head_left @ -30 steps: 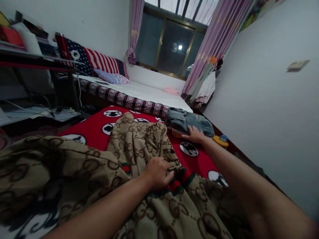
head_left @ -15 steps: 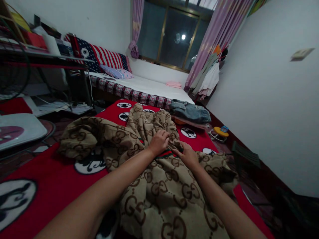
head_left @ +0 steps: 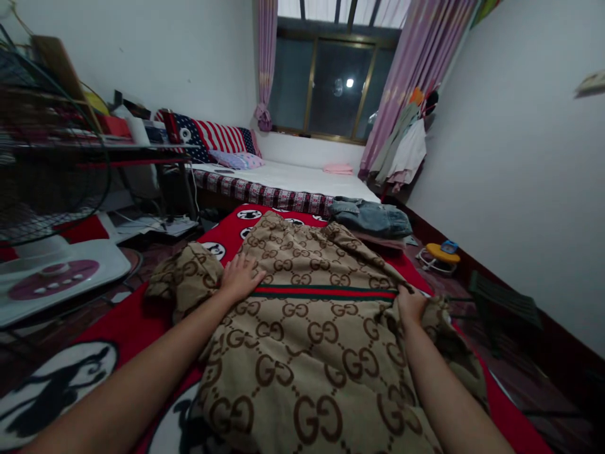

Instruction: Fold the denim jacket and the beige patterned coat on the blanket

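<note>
A tan garment with a brown letter pattern point(head_left: 307, 353) lies spread over a red cloth point(head_left: 137, 302) printed with white ovals and black figures. A green and red stripe point(head_left: 326, 292) runs straight across its middle. My left hand point(head_left: 241, 277) rests on the garment at the stripe's left end, fingers stretched out and apart. At the right end of the stripe, my right hand point(head_left: 410, 306) is closed on the garment's side edge. Bunched sleeve-like parts stick out beyond both hands. The garment's near end runs out of view.
Folded jeans point(head_left: 371, 217) lie at the red cloth's far right corner. Behind stands a bed point(head_left: 297, 180) with a white sheet. To the left are a white chair point(head_left: 104, 258), a fan point(head_left: 51, 151) and a cluttered desk point(head_left: 155, 148). A yellow stool point(head_left: 439, 253) stands at right.
My hands have moved apart from the gathered middle, left hand leftward and right hand rightward. The garment now lies wider and flatter, with its stripe drawn out straight. The view has shifted slightly.
</note>
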`<state>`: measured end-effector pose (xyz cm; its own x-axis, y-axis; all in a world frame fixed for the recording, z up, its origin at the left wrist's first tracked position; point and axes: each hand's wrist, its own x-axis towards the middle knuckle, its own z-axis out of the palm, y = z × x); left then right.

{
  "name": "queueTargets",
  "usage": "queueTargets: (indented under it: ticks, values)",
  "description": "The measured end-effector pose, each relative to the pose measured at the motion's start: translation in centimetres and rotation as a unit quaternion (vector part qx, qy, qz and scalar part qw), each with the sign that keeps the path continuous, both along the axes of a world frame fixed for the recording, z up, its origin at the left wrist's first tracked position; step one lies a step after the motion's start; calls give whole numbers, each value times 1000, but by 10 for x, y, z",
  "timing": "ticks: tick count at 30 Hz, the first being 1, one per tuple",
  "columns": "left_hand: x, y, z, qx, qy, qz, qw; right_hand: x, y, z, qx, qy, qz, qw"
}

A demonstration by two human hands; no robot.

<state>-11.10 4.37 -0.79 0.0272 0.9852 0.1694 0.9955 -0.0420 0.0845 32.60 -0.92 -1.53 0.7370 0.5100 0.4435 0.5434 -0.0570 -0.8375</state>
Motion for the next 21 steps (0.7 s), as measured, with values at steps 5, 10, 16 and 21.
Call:
queueTargets:
  ticks: [5, 10, 16, 21]
  values:
    - [14, -8, -2, 59, 31, 16, 998, -4, -2, 0, -12, 29, -5, 999]
    - [14, -9, -1, 57, 27, 15, 998, -6, -4, 3, -18, 43, 3, 999]
    - [15, -9, -1, 56, 35, 19, 998, -9, -7, 6, -26, 47, 28, 998]
    - [16, -7, 0, 52, 15, 19, 998, -9, -8, 8, -34, 47, 37, 998]
